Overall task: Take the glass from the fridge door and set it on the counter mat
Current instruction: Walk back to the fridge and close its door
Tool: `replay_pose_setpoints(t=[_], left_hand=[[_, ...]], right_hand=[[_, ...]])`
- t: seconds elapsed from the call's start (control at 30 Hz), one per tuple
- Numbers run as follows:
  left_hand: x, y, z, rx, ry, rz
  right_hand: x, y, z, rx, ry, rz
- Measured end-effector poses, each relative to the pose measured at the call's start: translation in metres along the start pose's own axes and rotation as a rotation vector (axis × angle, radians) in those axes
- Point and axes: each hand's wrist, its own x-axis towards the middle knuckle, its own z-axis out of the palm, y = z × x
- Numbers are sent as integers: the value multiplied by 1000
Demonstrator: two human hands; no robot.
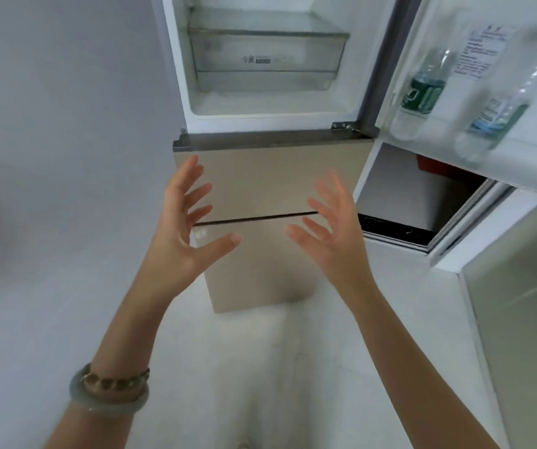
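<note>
Both hands raised before open fridge (pixel 260 102), palms facing each other, well apart. Left hand (pixel 183 231) spread wide, fingers splayed, holding nothing; jade bangle (pixel 105 400) and beaded bracelet (pixel 115 380) on wrist. Right hand (pixel 331 228) likewise spread, empty. Fridge door (pixel 519 131) swung out at right; two blurred bottles, green-labelled (pixel 422 92) and blue-labelled (pixel 490 121), stand in door shelf. Glass cannot be made out in blur. Clear drawer (pixel 267 53) inside upper compartment.
</note>
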Motion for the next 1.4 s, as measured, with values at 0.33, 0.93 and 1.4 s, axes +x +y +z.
replay_pose_setpoints(t=[0.33,0.93,1.4], left_hand=[[56,12,69,-101,-195,130],[165,63,210,-115,-522,327],[227,22,325,662,-688,631]], right_hand=[[-5,-13,-71,-84,253,-48],[4,-62,-203,-236,608,-212],[70,-21,-295,-841,610,-18]])
